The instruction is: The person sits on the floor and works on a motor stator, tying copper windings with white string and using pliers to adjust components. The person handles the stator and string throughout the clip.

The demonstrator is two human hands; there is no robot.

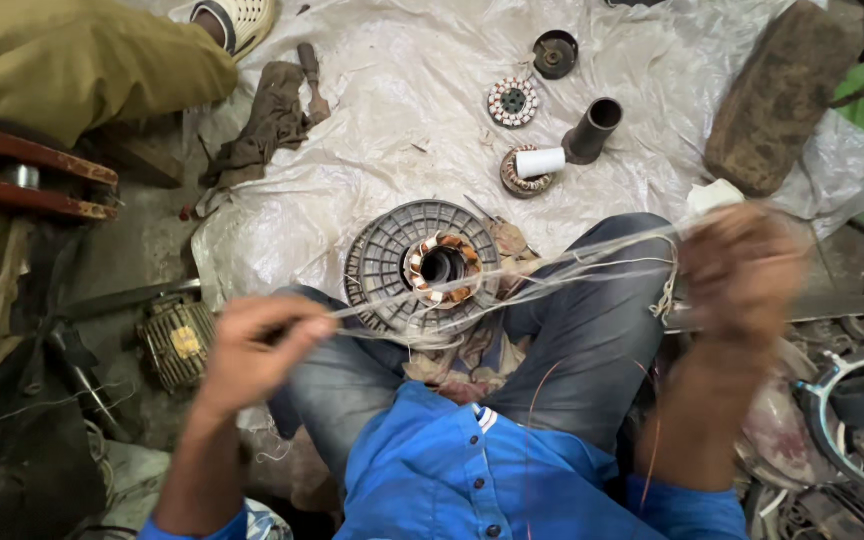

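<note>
A bundle of pale thin strings (512, 280) is stretched between my two hands above my lap. My left hand (252, 350) pinches one end at lower left. My right hand (742, 265), blurred by motion, grips the other end at the right, where loops hang down. Beneath the strings, between my crossed legs in dark jeans, lies a round grey ribbed motor housing (384, 262) with a copper-wound stator (442, 267) in its middle.
A crumpled plastic sheet (402, 90) covers the floor ahead, carrying a small stator (512, 102), a dark tube (592, 130), a white roll (540, 161), a rag and a hammer (310, 80). Another person in olive clothing (72, 60) sits at upper left. A brick (777, 95) lies upper right.
</note>
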